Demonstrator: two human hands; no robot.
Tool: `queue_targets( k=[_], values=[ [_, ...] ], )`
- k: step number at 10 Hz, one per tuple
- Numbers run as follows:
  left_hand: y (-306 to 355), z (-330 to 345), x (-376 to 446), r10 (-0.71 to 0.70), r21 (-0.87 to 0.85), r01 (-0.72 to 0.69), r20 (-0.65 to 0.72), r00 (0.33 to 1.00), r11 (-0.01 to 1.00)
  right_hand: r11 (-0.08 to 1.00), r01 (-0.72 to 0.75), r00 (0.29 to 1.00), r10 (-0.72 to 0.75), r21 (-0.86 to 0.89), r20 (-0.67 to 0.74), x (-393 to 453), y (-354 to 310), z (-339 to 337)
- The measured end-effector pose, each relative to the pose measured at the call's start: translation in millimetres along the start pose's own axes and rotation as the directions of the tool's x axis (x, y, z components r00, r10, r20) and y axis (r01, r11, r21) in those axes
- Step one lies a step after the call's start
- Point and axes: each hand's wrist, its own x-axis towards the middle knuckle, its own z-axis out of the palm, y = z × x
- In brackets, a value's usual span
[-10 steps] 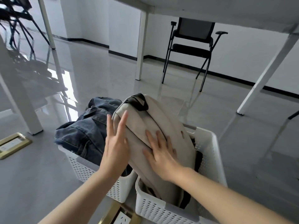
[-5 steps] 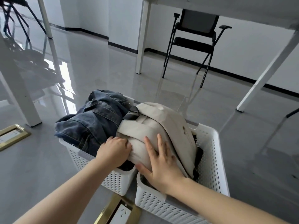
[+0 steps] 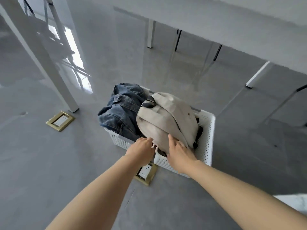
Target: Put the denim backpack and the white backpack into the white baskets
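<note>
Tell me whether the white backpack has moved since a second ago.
Yes. The white backpack stood tall above its white basket then; now it has sunk lower into it, leaning toward the denim backpack.

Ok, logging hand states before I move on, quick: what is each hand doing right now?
Left hand: fingers curled at the near edge of the white backpack; a real grip cannot be told.
Right hand: open, fingers spread flat on the white backpack.

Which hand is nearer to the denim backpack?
Left. The left hand sits just below the denim backpack, at its basket's near rim; the right hand rests on the white backpack, farther away.
</note>
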Motion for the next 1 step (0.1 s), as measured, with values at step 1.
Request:
queue_targets(
  k=[1],
  values=[
    [4.2,-29.2,-56.3,-0.027,0.024,0.026,0.044,0.999,0.999,0.998,-0.038,0.999,0.037,0.041,0.024,-54.6,-15.3,-31.1]
  ],
)
